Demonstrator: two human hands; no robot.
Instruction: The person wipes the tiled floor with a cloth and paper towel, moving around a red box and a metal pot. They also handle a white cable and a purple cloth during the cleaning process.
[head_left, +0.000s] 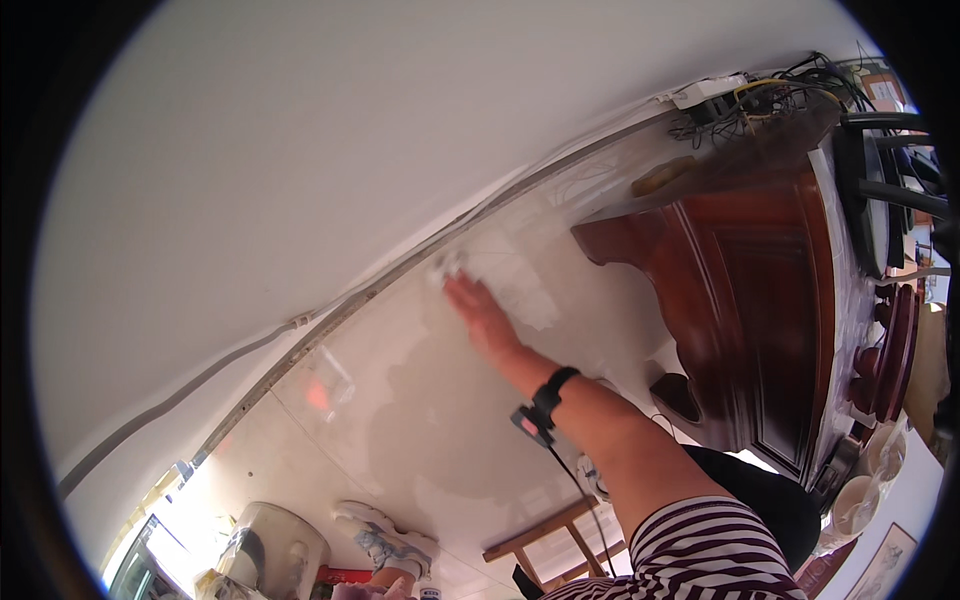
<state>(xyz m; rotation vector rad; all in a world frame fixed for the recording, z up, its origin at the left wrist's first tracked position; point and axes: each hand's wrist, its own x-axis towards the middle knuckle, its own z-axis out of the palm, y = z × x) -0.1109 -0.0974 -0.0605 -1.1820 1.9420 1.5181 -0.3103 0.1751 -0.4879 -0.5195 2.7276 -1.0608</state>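
Observation:
My right hand (482, 316) reaches down over the glossy light floor (420, 375), close to the foot of the white wall (300, 150). Its fingers lie nearly together. At the fingertips is a small whitish thing (448, 264) with dark spots; motion blur hides what it is and whether I grip it. A black band (553, 391) circles the wrist, and a small black device (531, 426) with a cable hangs from it. The left hand is out of view.
A dark red-brown wooden cabinet (765, 300) stands to the right. Tangled cables (780, 97) lie beyond it. A grey cable (187, 382) runs along the wall. Lower down are a whitish bucket (274, 544), a shoe (382, 540) and a wooden frame (570, 536).

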